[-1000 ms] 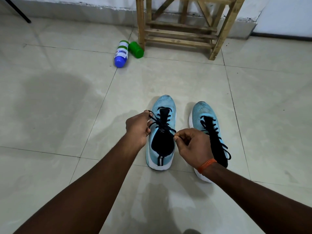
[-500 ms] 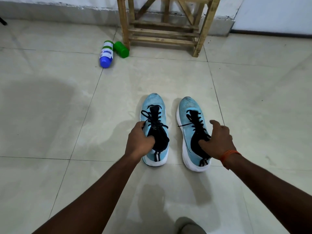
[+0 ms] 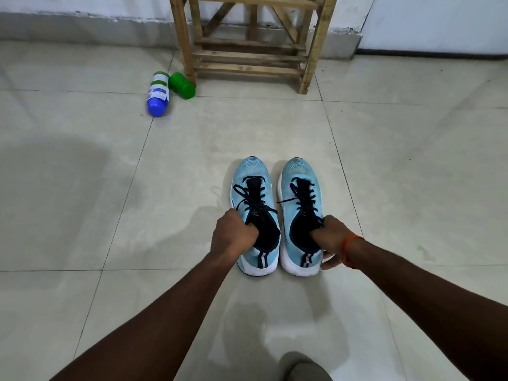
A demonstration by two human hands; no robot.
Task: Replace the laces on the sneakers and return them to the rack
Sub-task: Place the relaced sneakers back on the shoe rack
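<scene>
Blue-capped cylindrical bottle (image 3: pixel 158 93) lying beside green canister (image 3: pixel 182 85) | slatted wooden rack (image 3: pixel 248 48) at wall | left hand (image 3: pixel 233 236): fingers curled into left sneaker (image 3: pixel 254 174) collar | knit light-blue pair side by side on glossy tile floor (image 3: pixel 82 215), black laces (image 3: pixel 247 198) threaded | right hand (image 3: pixel 334 237): fingers hooked into right sneaker (image 3: pixel 298 171) collar.

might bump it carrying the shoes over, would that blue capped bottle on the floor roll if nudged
Probably: the blue-capped bottle lies on its side on smooth tile, so it should roll readily. The green container beside it might block rolling that way.
</scene>
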